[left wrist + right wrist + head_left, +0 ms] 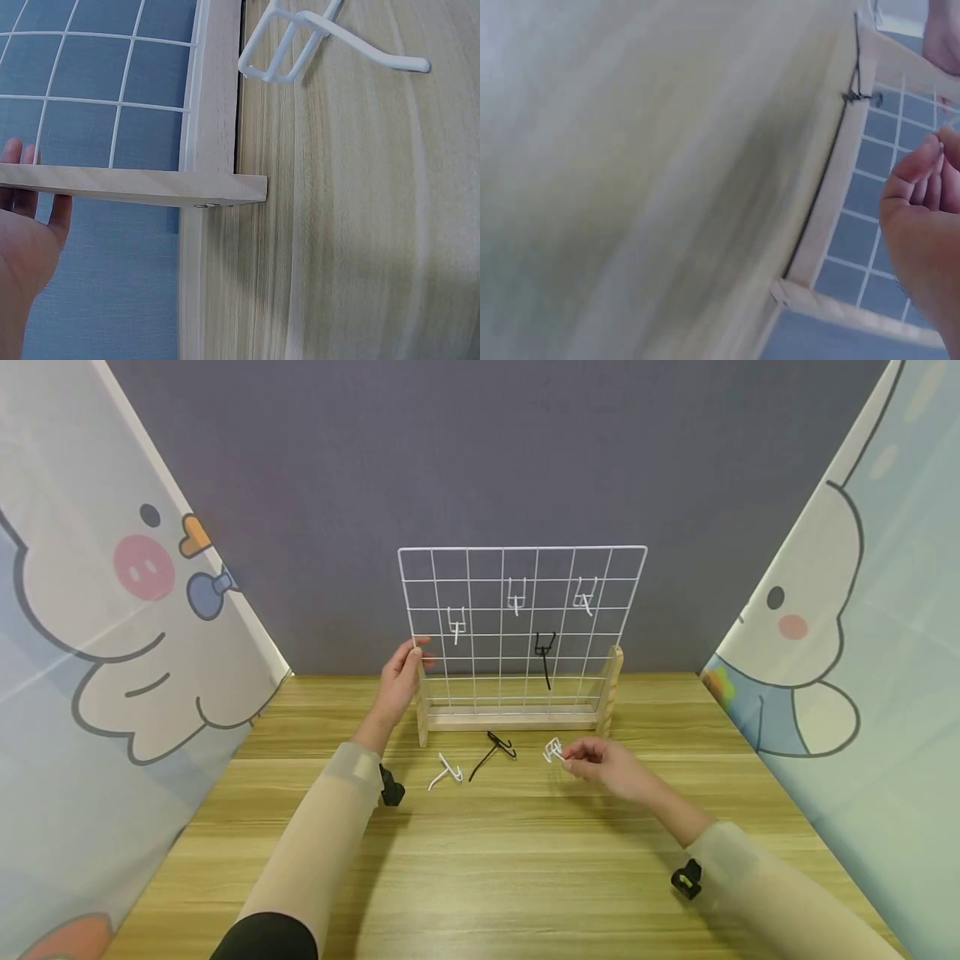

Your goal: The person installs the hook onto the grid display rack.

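A white wire grid panel stands upright in a wooden stand at the back of the table. At the top of its left wooden post, my left hand holds on, thumb in front and fingers behind. My right hand pinches a white hook by its prong, in front of the stand's right half. Three white hooks hang on the grid: left, middle and right. Lower down hangs a longer black hook.
On the table before the stand lie a white hook and a black hook. A grey partition rises behind. Cartoon-printed sheets flank the table on the left and right.
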The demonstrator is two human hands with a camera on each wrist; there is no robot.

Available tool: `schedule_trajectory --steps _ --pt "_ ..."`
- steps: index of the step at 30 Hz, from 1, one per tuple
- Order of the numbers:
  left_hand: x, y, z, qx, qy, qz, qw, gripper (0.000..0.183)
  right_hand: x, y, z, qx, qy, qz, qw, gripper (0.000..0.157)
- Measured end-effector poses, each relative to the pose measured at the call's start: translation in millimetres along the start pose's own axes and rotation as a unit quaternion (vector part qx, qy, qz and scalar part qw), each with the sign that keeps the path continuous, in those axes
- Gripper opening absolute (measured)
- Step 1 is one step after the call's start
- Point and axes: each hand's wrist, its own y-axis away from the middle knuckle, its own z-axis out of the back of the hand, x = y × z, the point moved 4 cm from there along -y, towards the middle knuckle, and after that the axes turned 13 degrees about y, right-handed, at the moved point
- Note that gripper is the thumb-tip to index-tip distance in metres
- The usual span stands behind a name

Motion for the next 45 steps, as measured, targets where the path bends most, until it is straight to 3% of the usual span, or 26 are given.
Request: schedule_trajectory --steps 7,13,20,28,38,45 --pt "-0.9 -0.8 0.7 -0.004 -0.001 -0.003 1.0 0.041 2 -1 36.3 -0.092 -0.055 -0.004 0.994 0.025" --pt "1.4 -1.8 0.5 -0.001 -0.002 0.0 1.0 0.042 9 1 62.7 -0.158 -0.071 -0.003 0.985 0.025" --pt "-0.2 -1.2 -0.3 0.002 -0.001 -0.005 1.0 0.044 21 -1 89.3 -0.188 -0.08 -0.005 0.979 0.011" --pt "-1.1 -0.3 -0.9 -0.006 -0.001 -0.003 1.0 0.042 36 -12 114.1 -0.247 -0.145 0.035 0.957 0.013" --pt "-1.1 0.1 -0.8 -0.008 0.005 -0.006 0.9999 0.041 65 -26 143.6 -0.286 -0.186 0.026 0.939 0.011" --pt "-0.9 -0.4 -0.6 -0.007 0.003 -0.009 0.9999 0.042 73 -40 158.2 -0.321 -0.183 0.021 0.929 0.014"
